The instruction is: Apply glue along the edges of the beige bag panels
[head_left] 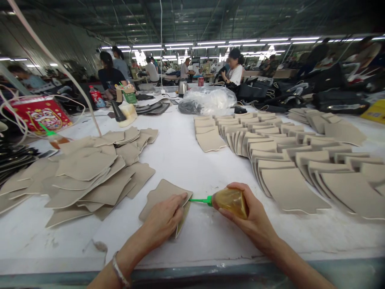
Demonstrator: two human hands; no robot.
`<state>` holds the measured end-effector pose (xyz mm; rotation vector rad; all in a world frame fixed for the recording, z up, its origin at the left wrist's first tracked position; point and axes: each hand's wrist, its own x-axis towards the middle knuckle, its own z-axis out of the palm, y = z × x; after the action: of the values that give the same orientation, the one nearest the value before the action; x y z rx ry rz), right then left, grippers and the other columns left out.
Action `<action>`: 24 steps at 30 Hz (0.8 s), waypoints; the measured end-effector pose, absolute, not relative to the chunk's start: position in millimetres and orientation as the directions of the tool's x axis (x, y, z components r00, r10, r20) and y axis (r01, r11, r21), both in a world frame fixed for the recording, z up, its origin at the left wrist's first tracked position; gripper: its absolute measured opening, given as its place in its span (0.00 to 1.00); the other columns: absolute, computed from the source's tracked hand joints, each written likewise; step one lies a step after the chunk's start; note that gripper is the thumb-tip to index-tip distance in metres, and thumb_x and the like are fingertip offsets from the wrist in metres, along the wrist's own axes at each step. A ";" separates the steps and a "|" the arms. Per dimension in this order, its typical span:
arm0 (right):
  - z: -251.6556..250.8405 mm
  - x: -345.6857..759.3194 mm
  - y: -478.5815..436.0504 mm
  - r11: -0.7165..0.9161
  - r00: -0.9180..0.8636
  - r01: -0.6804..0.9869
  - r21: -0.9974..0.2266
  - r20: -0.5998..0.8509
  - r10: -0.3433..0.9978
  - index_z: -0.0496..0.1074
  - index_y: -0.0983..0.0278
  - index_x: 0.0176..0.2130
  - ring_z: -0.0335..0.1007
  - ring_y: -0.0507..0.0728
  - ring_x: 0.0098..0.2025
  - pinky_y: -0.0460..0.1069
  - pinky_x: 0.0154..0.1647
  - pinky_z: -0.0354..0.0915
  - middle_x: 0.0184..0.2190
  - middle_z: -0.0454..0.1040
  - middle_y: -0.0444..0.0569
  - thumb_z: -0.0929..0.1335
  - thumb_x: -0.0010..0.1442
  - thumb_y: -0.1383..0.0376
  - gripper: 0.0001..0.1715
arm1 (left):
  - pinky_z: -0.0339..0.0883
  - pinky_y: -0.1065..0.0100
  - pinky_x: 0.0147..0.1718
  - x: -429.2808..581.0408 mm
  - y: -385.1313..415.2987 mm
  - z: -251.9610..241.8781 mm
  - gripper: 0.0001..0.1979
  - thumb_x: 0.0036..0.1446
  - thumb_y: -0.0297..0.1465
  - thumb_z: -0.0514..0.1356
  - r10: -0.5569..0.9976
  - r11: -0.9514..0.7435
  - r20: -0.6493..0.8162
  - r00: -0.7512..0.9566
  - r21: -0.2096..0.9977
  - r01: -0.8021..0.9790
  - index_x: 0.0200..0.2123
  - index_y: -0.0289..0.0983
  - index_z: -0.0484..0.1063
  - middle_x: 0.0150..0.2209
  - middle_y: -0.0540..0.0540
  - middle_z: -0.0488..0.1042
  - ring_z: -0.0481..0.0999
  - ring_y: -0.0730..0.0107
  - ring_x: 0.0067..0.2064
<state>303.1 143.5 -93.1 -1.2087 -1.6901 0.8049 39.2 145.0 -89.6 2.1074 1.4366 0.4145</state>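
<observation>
My right hand (251, 214) is wrapped around a clear squeeze bottle (230, 202) of amber liquid, tipped on its side. Its long green nozzle (198, 200) points left, and the tip meets the edge of a beige leather-like piece (161, 192). My left hand (164, 216) holds that piece down near the table, index finger stretched along its right corner and thumb by the lower edge. Under the fingers a shiny yellowish strip (183, 220) shows along that edge. Part of the piece is hidden beneath my left hand.
A loose heap of beige pieces (87, 172) lies left on the white table (177, 152). Overlapping rows of bent beige pieces (282, 160) spread across the right. Farther back are a second green-tipped bottle (55, 138), a red box (39, 114) and a plastic bag (207, 100). Several people work beyond.
</observation>
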 end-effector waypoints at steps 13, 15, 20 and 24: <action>-93.0 296.5 122.7 0.106 -0.198 0.283 -0.953 0.050 0.979 0.58 0.59 0.51 0.68 0.59 0.38 0.50 0.39 0.62 0.39 0.69 0.45 0.73 0.56 0.51 0.31 | 0.64 0.61 0.49 39.9 142.2 -91.7 0.23 0.63 0.28 0.47 0.934 -0.270 -0.043 0.356 0.570 0.776 0.60 0.35 0.62 0.52 0.43 0.70 0.71 0.57 0.49; -94.4 296.5 119.7 0.080 -0.247 0.253 -0.964 0.016 0.969 0.58 0.59 0.51 0.68 0.60 0.40 0.50 0.40 0.62 0.41 0.69 0.46 0.73 0.56 0.51 0.32 | 0.64 0.60 0.49 39.5 141.8 -92.1 0.23 0.63 0.28 0.47 0.933 -0.273 -0.038 0.357 0.571 0.774 0.60 0.35 0.62 0.51 0.43 0.70 0.71 0.56 0.49; -95.9 299.4 117.8 0.041 -0.209 0.241 -0.970 -0.010 0.978 0.57 0.59 0.51 0.68 0.59 0.37 0.50 0.38 0.63 0.38 0.69 0.45 0.73 0.55 0.50 0.34 | 0.63 0.60 0.52 40.1 141.5 -93.4 0.22 0.63 0.27 0.47 0.937 -0.274 -0.025 0.349 0.564 0.779 0.60 0.36 0.63 0.52 0.43 0.70 0.71 0.56 0.49; -95.3 298.0 117.2 0.069 -0.205 0.268 -0.961 0.013 0.979 0.57 0.59 0.51 0.68 0.58 0.37 0.49 0.38 0.63 0.38 0.69 0.44 0.73 0.55 0.50 0.33 | 0.64 0.59 0.51 42.0 141.0 -92.9 0.22 0.63 0.27 0.47 0.939 -0.266 -0.037 0.341 0.549 0.793 0.60 0.35 0.63 0.51 0.42 0.70 0.71 0.56 0.48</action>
<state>298.0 117.2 -95.3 -1.2758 -1.5874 1.1823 42.0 141.0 -92.9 2.1333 1.5131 0.4099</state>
